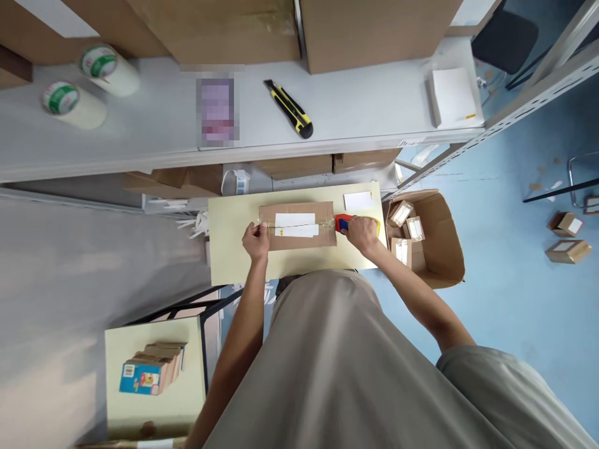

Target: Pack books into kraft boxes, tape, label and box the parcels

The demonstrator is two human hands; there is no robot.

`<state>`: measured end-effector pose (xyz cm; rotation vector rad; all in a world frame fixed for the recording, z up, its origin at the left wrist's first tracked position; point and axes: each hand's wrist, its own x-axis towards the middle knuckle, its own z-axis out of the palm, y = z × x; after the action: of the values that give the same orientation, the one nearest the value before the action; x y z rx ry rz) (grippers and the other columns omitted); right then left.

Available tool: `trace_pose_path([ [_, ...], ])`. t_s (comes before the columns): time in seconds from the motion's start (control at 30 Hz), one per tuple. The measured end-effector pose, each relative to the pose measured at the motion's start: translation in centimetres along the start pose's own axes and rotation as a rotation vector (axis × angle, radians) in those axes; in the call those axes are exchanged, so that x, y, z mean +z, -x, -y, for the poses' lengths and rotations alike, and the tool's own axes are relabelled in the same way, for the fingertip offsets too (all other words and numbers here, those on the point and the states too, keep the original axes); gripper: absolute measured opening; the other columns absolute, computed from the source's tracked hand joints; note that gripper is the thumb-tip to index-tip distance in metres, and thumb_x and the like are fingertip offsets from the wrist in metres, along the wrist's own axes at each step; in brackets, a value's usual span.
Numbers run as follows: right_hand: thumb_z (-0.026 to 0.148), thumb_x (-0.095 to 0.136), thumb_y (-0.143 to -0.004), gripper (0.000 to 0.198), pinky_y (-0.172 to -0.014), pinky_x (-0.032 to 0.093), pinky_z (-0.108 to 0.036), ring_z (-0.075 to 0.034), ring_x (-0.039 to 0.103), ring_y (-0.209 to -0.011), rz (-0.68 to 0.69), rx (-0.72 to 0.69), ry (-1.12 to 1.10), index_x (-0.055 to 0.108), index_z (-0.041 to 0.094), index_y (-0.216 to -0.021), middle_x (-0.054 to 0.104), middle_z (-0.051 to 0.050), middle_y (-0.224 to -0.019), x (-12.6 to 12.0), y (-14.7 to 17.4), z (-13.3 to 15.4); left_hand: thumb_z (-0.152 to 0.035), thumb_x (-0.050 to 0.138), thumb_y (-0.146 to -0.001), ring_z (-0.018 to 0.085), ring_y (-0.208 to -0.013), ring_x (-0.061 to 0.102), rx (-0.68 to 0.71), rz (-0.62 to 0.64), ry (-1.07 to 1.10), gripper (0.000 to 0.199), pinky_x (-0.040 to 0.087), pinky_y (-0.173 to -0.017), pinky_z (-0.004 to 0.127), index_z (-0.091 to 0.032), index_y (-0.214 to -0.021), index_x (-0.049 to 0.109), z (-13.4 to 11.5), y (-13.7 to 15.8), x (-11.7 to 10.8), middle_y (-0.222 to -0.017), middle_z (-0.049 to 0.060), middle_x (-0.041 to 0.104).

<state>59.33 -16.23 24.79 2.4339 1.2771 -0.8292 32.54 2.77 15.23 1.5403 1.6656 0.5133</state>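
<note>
A flat brown cardboard box lies on a pale yellow table, with white paper labels on its top. Clear tape shows at both ends of the box. My left hand is closed at the box's left edge, its thumb on the cardboard; whether tape is also between the fingers I cannot tell. In my right hand is a red and blue tape dispenser, gripped at the box's right end. Part of the dispenser is hidden by the hand. A small white paper stack lies behind it.
A grey shelf crosses behind the table, carrying a yellow-black utility knife, tape rolls and large cartons. Right of the table, an open carton holds small boxes. Blue printed boxes lie on a lower-left table.
</note>
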Motion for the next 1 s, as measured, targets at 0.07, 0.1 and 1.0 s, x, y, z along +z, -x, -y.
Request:
trace_pose_path([
  [0.07, 0.034, 0.058, -0.115, 0.037, -0.077, 0.052, -0.038, -0.037, 0.082, -0.104, -0.039, 0.014, 0.01, 0.077, 0.005, -0.128, 0.082, -0.03, -0.112, 0.3, 0.0, 0.3, -0.029, 0.07, -0.1, 0.032, -0.124, 0.079, -0.037, -0.069, -0.074, 0.031, 0.058, -0.119, 0.047, -0.015, -0.128, 0.072, -0.9, 0.1, 0.0, -0.116, 0.017, 0.084],
  [0.1, 0.032, 0.058, -0.115, 0.036, -0.077, 0.053, -0.038, -0.037, 0.082, -0.103, -0.052, 0.021, 0.008, 0.077, 0.004, -0.127, 0.082, -0.03, -0.11, 0.4, 0.0, 0.4, -0.026, 0.07, -0.1, 0.034, -0.126, 0.078, -0.018, -0.071, -0.107, 0.033, 0.057, -0.12, 0.05, -0.013, -0.13, 0.071, -1.5, 0.3, 0.0, -0.122, 0.019, 0.083],
  [1.0, 0.002, 0.042, -0.104, 0.059, -0.131, 0.039, -0.065, -0.04, 0.062, -0.146, -0.833, -0.122, -0.229, 0.052, -0.006, -0.161, 0.069, -0.034, -0.145, -19.7, -8.4, -1.4, -0.025, 0.059, -0.106, 0.033, -0.165, 0.052, 0.931, 0.241, 0.024, 0.065, 0.042, -0.142, 0.053, -0.021, -0.171, 0.05, -22.5, 6.8, 9.0, -0.174, 0.017, 0.057],
])
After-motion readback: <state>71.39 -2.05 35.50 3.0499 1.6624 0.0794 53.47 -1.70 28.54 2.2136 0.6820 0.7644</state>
